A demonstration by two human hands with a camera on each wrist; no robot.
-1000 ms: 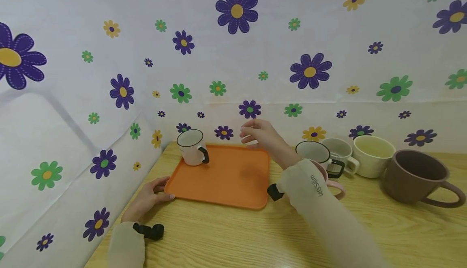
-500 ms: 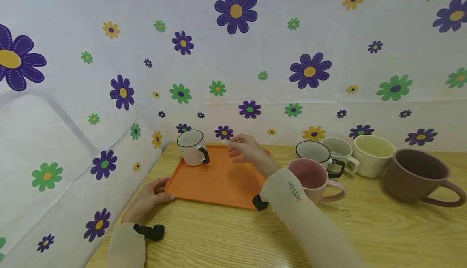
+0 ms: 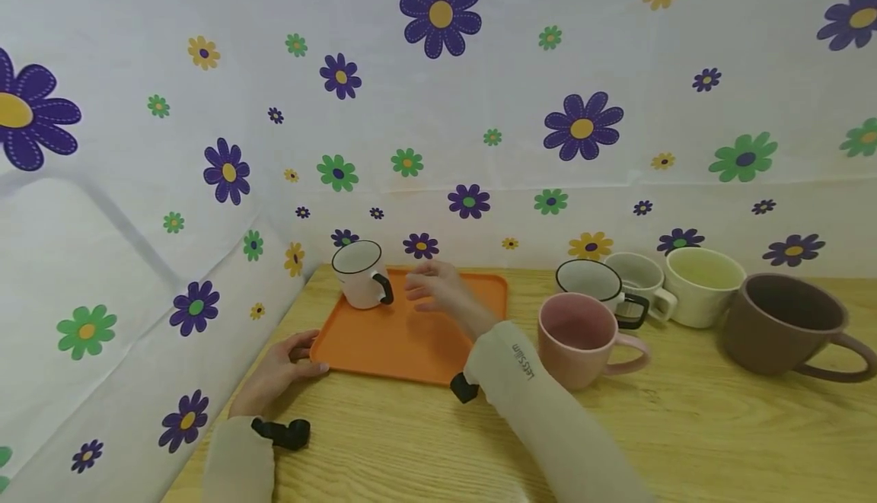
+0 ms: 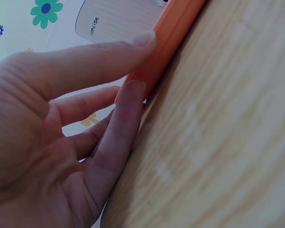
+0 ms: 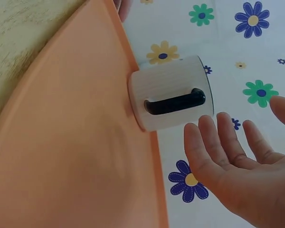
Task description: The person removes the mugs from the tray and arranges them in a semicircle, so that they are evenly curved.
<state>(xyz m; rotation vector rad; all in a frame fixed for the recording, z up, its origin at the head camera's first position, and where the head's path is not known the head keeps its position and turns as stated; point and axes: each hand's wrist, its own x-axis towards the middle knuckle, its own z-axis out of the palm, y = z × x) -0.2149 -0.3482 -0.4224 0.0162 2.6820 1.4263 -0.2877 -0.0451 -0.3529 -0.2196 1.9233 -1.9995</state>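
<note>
My left hand (image 3: 282,368) pinches the near-left corner of an orange tray (image 3: 384,351); in the left wrist view the thumb (image 4: 118,57) lies on the rim and a finger (image 4: 126,114) bears against the edge below it. Upright at the tray's far-left corner stands a white mug (image 3: 363,282) with a black rim and black handle. Over the tray, to the right of that mug, hovers my right hand (image 3: 445,294), holding nothing. Its fingers are loosely spread, a little short of the black handle (image 5: 175,102) in the right wrist view.
Right of the tray stand a pink mug (image 3: 575,351), a second black-rimmed white mug (image 3: 582,278), a grey mug (image 3: 633,278), a cream mug (image 3: 699,294) and a big brown mug (image 3: 767,335). A flowered cloth (image 3: 521,107) rises behind the wooden table (image 3: 384,442).
My right hand has moved left and a bit lower across the tray, toward the white mug, and its arm has uncovered the pink mug. The left hand has stayed at the tray's corner.
</note>
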